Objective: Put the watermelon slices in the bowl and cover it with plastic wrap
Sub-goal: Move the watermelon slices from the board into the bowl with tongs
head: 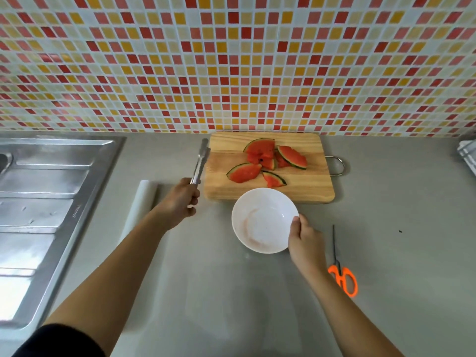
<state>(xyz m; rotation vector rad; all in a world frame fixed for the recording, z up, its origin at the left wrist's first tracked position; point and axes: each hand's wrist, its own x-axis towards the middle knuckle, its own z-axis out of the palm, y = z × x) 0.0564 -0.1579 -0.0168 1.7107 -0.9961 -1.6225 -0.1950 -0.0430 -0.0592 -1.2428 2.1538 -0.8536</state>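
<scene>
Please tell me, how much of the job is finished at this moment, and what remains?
Almost nothing is done: the white bowl holds no fruit, and all the watermelon slices lie on the cutting board. In hand: the left hand grips metal tongs, and the right hand holds the bowl's rim. Left: moving every slice, then covering with wrap from the roll on the counter.

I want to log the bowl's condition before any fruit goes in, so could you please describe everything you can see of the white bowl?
The white bowl is round, smooth and glossy, like ceramic or plastic. It holds no watermelon, only a faint pinkish smear inside. It sits on the grey counter, its far rim overlapping the near edge of the wooden cutting board in this view. The right hand grips its near right rim.
</scene>
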